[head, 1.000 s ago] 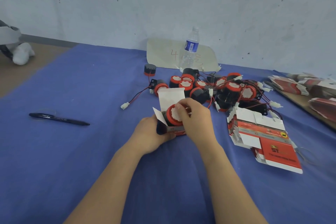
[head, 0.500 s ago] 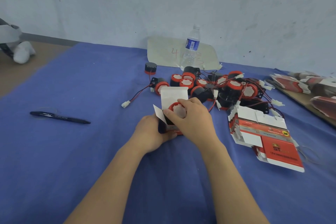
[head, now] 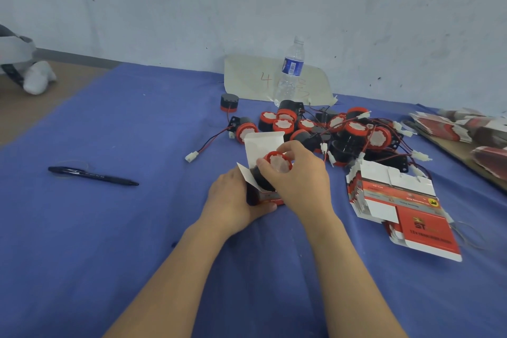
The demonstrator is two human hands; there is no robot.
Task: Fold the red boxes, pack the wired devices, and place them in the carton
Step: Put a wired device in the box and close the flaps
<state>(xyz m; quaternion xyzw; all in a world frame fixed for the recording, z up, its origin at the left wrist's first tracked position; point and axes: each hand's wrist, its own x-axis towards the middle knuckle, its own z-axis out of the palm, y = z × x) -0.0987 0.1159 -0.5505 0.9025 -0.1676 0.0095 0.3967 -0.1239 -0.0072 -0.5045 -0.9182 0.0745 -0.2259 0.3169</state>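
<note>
Braced the red box (head: 270,198) from its left with the left hand (head: 233,200) curled round its wall, likely against sliding. Pinched the wired device (head: 278,163) by its red rim at the box's mouth with the right hand (head: 299,181), only partly seated. Turned more face-up than a second earlier. Left unpacked right of the box: spare devices (head: 354,132), flat boxes (head: 397,200).

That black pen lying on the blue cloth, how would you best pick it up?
Pinch the pen at mid-barrel from above, fingers on its near and far sides. It lies flat on the blue cloth, running left to right, so both long sides are free and the middle should balance.
</note>
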